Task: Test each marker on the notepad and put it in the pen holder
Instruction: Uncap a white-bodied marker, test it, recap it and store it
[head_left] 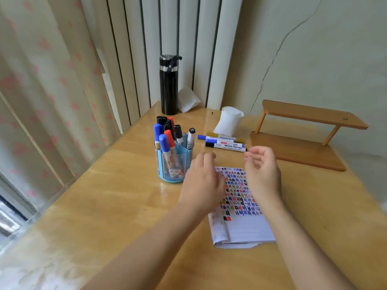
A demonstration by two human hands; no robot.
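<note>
A blue see-through pen holder [173, 164] stands left of centre on the table, filled with several blue, red, black and white markers. A lined notepad [240, 216] lies in front of me, its upper part covered with coloured test marks. Three markers lie flat beyond the pad: a gold one [224, 136], a blue one [222, 141] and a black one [225, 147]. My left hand [202, 183] hovers over the pad's left edge, fingers apart, holding nothing. My right hand [262, 170] hangs above the pad's right side, fingers loosely curled and empty, near the black marker's end.
A black flask [168, 84] and a crumpled tissue [188, 99] stand at the table's back. A white paper cup [229, 121] sits behind the loose markers. A wooden two-level rack [301, 139] occupies the right. A curtain hangs along the left edge.
</note>
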